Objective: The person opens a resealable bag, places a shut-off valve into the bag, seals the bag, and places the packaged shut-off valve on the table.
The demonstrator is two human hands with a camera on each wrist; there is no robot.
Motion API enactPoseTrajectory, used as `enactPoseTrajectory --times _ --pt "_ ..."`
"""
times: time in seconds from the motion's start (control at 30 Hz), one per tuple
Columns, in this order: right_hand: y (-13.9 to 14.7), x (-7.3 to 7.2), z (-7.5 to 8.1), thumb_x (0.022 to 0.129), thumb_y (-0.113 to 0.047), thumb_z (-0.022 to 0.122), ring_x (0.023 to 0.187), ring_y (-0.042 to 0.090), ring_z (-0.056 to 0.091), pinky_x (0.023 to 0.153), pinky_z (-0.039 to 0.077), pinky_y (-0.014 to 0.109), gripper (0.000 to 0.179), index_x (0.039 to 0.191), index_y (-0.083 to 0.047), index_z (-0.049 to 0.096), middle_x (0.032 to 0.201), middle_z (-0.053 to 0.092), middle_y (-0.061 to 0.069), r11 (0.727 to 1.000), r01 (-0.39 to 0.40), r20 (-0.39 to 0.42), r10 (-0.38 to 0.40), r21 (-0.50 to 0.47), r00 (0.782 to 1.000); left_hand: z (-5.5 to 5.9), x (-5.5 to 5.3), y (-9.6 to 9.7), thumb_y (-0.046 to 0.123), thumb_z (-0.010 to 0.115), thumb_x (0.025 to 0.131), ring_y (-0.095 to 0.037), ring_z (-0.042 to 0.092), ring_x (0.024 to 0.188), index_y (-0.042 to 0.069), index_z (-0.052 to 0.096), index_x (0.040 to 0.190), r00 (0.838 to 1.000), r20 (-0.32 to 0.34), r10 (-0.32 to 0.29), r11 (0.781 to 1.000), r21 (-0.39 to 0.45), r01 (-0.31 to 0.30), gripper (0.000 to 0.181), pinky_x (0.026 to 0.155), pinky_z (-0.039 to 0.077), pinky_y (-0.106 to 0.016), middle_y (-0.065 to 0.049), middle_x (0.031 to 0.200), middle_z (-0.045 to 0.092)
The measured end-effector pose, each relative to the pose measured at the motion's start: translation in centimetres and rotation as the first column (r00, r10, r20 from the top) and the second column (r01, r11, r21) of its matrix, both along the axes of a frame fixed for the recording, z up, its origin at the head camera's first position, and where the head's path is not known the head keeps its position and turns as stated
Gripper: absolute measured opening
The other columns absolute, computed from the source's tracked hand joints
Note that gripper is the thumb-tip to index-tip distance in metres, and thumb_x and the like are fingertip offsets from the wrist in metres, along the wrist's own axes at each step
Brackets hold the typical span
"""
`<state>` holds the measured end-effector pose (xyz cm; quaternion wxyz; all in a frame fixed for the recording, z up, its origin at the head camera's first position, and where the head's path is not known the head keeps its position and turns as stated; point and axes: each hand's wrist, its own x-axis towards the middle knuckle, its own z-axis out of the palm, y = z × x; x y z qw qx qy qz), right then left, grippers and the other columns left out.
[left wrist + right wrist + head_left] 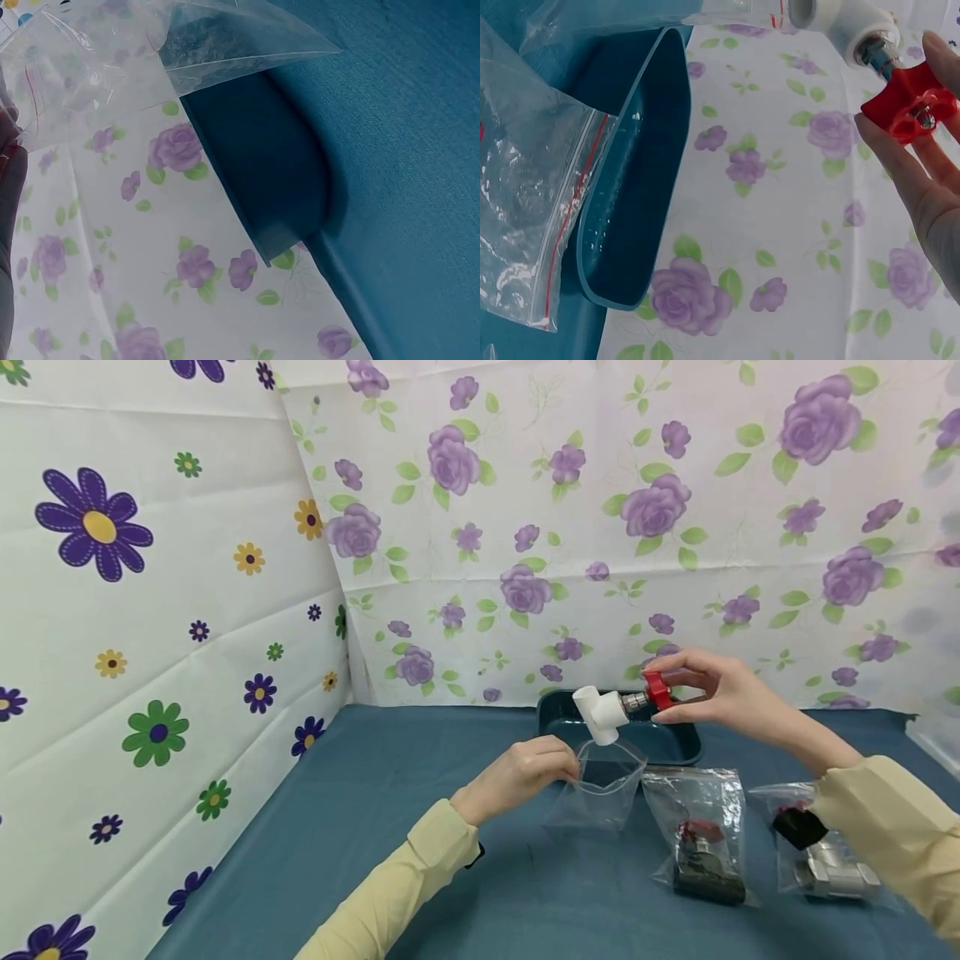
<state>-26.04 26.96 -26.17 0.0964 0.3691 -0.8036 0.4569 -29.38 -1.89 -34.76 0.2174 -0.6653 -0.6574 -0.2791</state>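
My right hand (720, 693) pinches the red handle (658, 691) of a white plastic valve (602, 713) with a metal stem. The valve is tilted, its lower end just at the mouth of a clear zip bag (600, 806). With curled fingers, my left hand (528, 772) holds that bag by its left rim, and the bag's mouth gapes. In the right wrist view, thumb and fingers grip the red handle (907, 105) below the white valve body (847, 26). The left wrist view shows the clear bag (97, 67) and only the edge of the left hand (9, 195).
Behind the bag sits a dark teal tray (693, 752). To the right lie a bagged dark valve with a red handle (705, 860) and a bagged metal valve (832, 868). A clear container edge (933, 743) shows at far right. Floral cloth hangs behind the blue table.
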Motion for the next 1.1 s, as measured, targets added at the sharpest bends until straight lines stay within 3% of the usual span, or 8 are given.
enactPoseTrajectory --times 0.27,0.43,0.63,0.97,1.1 --pt "0.1 0.4 0.4 0.076 0.009 0.068 0.108 0.018 0.051 0.075 0.049 0.033 0.050 0.122 0.002 0.050 0.123 0.047 0.014 0.996 -0.093 0.057 0.093 0.007 0.994 -0.1 -0.2 0.1 -0.010 0.064 0.078 -0.008 0.054 0.087 0.003 0.060 0.086 0.995 0.093 -0.030 0.999 0.037 0.027 0.015 0.077 0.043 -0.014 -0.006 0.090 0.057" --pt "-0.2 0.8 0.6 0.077 0.004 0.069 0.106 0.017 0.051 0.076 0.049 0.033 0.049 0.123 -0.001 0.051 0.121 0.048 0.013 0.995 -0.078 0.093 0.072 0.058 0.993 -0.2 -0.4 0.1 -0.010 0.064 0.078 -0.010 0.056 0.086 0.002 0.061 0.086 0.994 0.104 -0.044 0.997 0.063 0.038 0.014 0.076 0.044 -0.015 -0.007 0.090 0.059" --pt "-0.6 1.2 1.1 0.076 -0.002 0.072 0.098 0.019 0.054 0.073 0.050 0.032 0.050 0.122 -0.004 0.054 0.116 0.053 0.011 0.987 -0.072 0.075 0.061 0.143 0.995 -0.2 -0.6 0.2 -0.011 0.065 0.076 -0.012 0.057 0.085 0.001 0.062 0.087 0.991 0.114 -0.070 0.993 0.099 0.059 0.016 0.076 0.045 -0.017 -0.008 0.089 0.060" --pt "-1.4 1.9 1.7 0.076 -0.016 0.074 0.088 0.017 0.057 0.068 0.051 0.031 0.048 0.120 -0.008 0.055 0.115 0.054 0.006 0.946 -0.111 0.031 0.107 0.305 0.994 -0.3 -0.9 0.5 -0.012 0.064 0.077 -0.009 0.056 0.087 0.000 0.063 0.088 0.974 0.188 -0.123 0.988 0.117 0.103 0.016 0.075 0.047 -0.020 -0.008 0.090 0.060" --pt "-2.0 2.0 1.8 0.076 -0.022 0.074 0.086 0.016 0.056 0.066 0.051 0.030 0.047 0.118 -0.013 0.056 0.112 0.054 0.003 0.923 -0.111 0.022 0.111 0.369 0.994 0.0 -0.5 0.6 -0.015 0.065 0.074 -0.013 0.057 0.085 -0.003 0.063 0.088 0.972 0.189 -0.139 0.985 0.124 0.116 0.018 0.075 0.047 -0.021 -0.012 0.089 0.060"
